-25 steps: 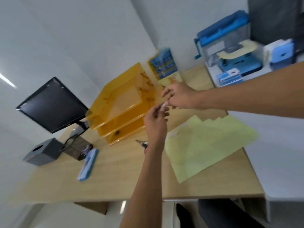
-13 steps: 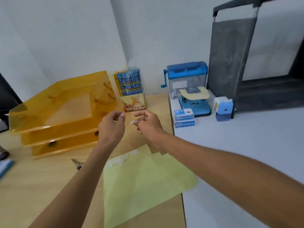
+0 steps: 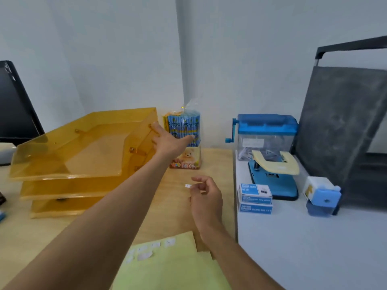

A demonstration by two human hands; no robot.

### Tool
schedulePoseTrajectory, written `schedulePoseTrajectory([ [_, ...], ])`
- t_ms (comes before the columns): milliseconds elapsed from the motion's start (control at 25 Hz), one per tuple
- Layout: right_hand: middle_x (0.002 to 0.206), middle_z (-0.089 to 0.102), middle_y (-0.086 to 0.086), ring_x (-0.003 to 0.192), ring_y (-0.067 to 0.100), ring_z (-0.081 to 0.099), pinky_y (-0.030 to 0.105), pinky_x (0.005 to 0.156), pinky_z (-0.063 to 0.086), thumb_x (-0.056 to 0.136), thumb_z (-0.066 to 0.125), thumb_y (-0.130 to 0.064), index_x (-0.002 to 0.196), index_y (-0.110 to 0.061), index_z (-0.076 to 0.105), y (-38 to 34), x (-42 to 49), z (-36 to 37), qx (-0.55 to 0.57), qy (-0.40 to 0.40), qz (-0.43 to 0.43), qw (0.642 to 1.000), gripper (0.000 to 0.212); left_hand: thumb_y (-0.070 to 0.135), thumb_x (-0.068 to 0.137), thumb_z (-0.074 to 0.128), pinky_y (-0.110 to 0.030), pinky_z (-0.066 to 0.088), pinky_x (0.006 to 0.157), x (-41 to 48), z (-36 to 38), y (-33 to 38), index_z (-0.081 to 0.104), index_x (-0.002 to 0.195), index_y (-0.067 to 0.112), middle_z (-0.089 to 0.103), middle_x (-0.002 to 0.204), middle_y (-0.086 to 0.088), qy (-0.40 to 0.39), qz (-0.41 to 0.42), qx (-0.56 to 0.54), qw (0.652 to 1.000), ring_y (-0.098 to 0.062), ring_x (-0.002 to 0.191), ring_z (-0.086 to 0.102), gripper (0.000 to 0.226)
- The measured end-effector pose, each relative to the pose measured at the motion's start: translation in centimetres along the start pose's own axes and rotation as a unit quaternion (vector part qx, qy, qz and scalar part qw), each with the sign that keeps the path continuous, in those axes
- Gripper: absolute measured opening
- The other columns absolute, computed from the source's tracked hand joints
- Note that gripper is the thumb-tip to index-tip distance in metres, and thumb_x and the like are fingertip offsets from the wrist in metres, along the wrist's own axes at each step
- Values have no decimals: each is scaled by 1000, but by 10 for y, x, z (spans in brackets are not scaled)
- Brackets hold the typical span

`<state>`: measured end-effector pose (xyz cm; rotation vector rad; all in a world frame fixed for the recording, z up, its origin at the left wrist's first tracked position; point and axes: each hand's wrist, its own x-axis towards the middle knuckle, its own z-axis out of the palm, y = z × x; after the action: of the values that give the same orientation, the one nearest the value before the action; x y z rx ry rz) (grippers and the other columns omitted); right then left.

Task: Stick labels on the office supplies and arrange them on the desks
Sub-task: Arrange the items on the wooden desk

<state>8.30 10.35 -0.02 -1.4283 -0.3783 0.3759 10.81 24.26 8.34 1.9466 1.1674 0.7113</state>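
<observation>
My left hand [image 3: 170, 141] stretches out with spread fingers to the blue pencil pack [image 3: 184, 130] by the wall, its fingertips at the pack's front. My right hand [image 3: 206, 195] hovers over the wooden desk [image 3: 178, 206] and pinches a small white label [image 3: 187, 185] between thumb and forefinger. A yellow label sheet [image 3: 167, 266] with several white stickers lies at the near edge. On the white desk [image 3: 314, 248] stand two binder clip boxes [image 3: 255, 198], a blue hole punch [image 3: 274, 174], a blue hand shredder [image 3: 266, 132] and a blue-white sharpener [image 3: 322, 195].
A stacked orange letter tray [image 3: 79, 160] fills the left of the wooden desk. A dark monitor [image 3: 14, 105] stands at the far left. A grey fabric panel on a black frame [image 3: 343, 126] leans at the right behind the supplies.
My left hand has let go of the label and reached forward to the pencil pack. My right hand has kept the label and dropped lower. The camera has moved closer to the wall.
</observation>
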Motion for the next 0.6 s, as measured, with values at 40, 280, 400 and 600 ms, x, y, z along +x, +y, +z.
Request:
schedulePoseTrajectory([
  [40,86,65,-3,67,14,60,22,54,48,92,54,-4,91,-31,63,3,3,1,4,10,-1,1000,29,57,73,77,-55,17,118,7,9,0,-27,150,22,-8,161,-19,-8,-23,-16,1000,-38,149,2,134],
  [280,88,65,-4,76,19,64,23,60,51,92,54,-4,99,-32,60,11,11,4,27,39,0,999,29,59,66,81,-56,13,116,16,54,9,-24,151,21,-14,161,-17,83,-35,-70,993,-36,149,-6,140],
  [400,90,63,-4,76,17,64,20,56,50,93,54,-4,105,-31,58,10,12,4,34,40,2,999,30,45,75,79,-56,21,113,20,56,10,-10,153,19,5,159,-17,113,-26,-58,992,-35,147,5,121],
  [600,92,62,-2,69,12,60,15,49,45,93,52,-2,107,-29,57,6,10,0,42,44,5,998,31,47,67,83,-55,30,113,27,43,-9,-5,153,19,18,156,-17,90,7,-45,995,-38,145,18,125],
])
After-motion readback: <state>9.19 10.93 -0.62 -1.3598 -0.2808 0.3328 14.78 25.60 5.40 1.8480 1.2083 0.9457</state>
